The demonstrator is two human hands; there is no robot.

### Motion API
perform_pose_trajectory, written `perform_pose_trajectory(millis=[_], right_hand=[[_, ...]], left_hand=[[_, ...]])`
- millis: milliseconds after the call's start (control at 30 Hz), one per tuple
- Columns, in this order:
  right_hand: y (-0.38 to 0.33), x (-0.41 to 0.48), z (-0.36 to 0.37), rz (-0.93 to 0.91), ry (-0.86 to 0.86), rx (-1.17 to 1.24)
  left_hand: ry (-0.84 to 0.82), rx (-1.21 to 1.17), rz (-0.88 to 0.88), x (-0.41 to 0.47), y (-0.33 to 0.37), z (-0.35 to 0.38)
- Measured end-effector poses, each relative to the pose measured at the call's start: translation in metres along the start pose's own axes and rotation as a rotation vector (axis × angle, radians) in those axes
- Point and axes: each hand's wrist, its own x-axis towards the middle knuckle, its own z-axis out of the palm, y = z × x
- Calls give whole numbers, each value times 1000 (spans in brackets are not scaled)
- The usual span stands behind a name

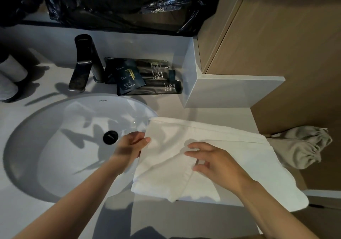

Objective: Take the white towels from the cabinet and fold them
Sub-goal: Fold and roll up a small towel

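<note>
A white towel (pixel 212 137) lies partly folded on the grey counter to the right of the sink, its right end hanging over the counter's edge. My left hand (pixel 130 146) pinches the towel's left edge over the basin rim, thumb on top. Over the towel's middle, my right hand (pixel 212 160) has its fingers spread and bent, fingertips at a diagonal fold of the cloth. Whether those fingers grip the fold is unclear.
A round white sink (pixel 60 128) with a black drain (pixel 110 137) fills the left. Behind it stand a dark faucet (pixel 84 61) and a tray of dark toiletry packets (pixel 144 78). A beige drawstring bag (pixel 302 146) lies on the floor at right, beside a wooden cabinet (pixel 286 26).
</note>
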Motion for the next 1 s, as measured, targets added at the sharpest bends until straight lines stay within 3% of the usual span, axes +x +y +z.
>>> perform_pose_trajectory(millis=[100, 267, 367, 500, 700, 933, 1000], right_hand=[[-3, 8, 0, -4, -47, -36], [5, 7, -4, -51, -80, -149], [-7, 13, -9, -77, 52, -70], [-21, 51, -20, 51, 335, 137], [-24, 95, -4, 273, 222, -46], [-17, 95, 1, 236, 469, 3], [-15, 98, 4, 229, 425, -44]], left_hand=[[17, -30, 9, -4, 0, -4], [-108, -60, 60, -13, -3, -15], [-186, -82, 5, -15, -7, -18], [-247, -130, -65, -19, -4, -22], [-250, -26, -109, -23, -3, -15], [-235, 131, 14, -33, -14, -23], [-219, 175, 30, -34, -13, -21]])
